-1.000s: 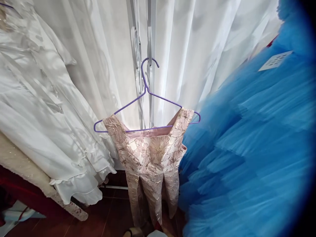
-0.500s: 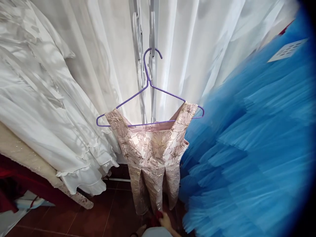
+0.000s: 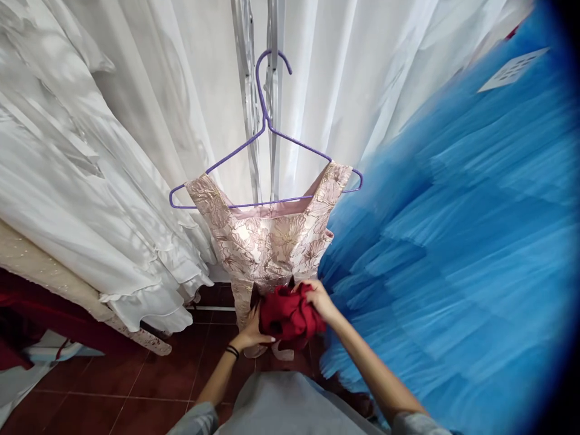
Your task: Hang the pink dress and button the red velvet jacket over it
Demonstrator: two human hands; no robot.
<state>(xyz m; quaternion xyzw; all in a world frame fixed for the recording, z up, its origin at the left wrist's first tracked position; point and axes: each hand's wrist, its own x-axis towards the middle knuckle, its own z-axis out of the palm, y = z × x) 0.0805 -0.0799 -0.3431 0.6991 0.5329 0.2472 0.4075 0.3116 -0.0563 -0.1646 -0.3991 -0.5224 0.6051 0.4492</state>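
Note:
A bunched dark red cloth [image 3: 290,317] is between my two hands, in front of the lower part of a pink floral brocade dress [image 3: 272,241]. My right hand [image 3: 321,300] grips the cloth at its upper right, fingers bent over its folds. At the lower left, my left hand [image 3: 252,333] holds the cloth with the thumb along its underside; the other fingers are partly hidden. The dress hangs by its wide straps from a purple hanger [image 3: 235,154], whose hook is over a pale metal frame [image 3: 273,90]. Part of the skirt is hidden by the cloth.
White ruffled garments [image 3: 131,241] hang on the left, above a long roll of sparkly cream fabric [image 3: 67,275]. Layered blue tulle [image 3: 444,241] fills the right side, with a white card [image 3: 514,69] on it. White curtains [image 3: 312,78] hang behind; red-brown floor tiles [image 3: 158,380] lie below.
Both hands have risen from the bottom edge with the red cloth, now in front of the dress's skirt. The dress and hanger appear slightly higher and further left in view.

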